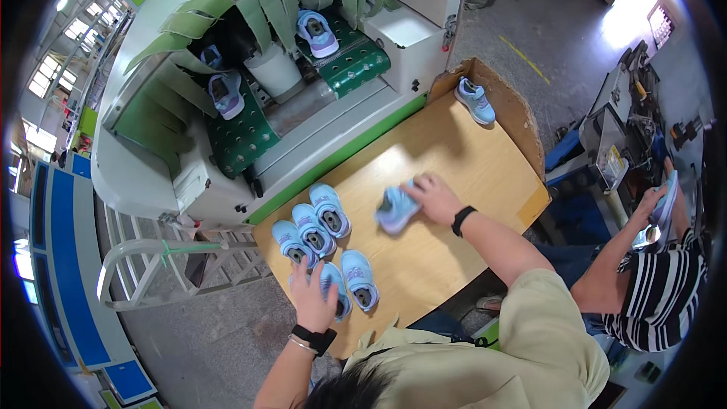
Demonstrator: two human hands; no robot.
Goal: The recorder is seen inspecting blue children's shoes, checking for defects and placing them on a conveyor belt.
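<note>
Light-blue sneakers with pale soles stand on the wooden tabletop in front of me. My right hand is closed around the upper edge of one sneaker, which is blurred by motion near the middle of the table. At the near left, my left hand reaches over a sneaker, its fingers spread and touching or just above it. Beside that hand stands another sneaker. Three more form a row just beyond: a left one, a middle one and a right one.
A single sneaker sits at the far right table corner by a cardboard edge. Behind the table, a white-and-green machine has a green perforated conveyor carrying sneakers under hanging strips. At right, a person in a striped shirt holds a shoe.
</note>
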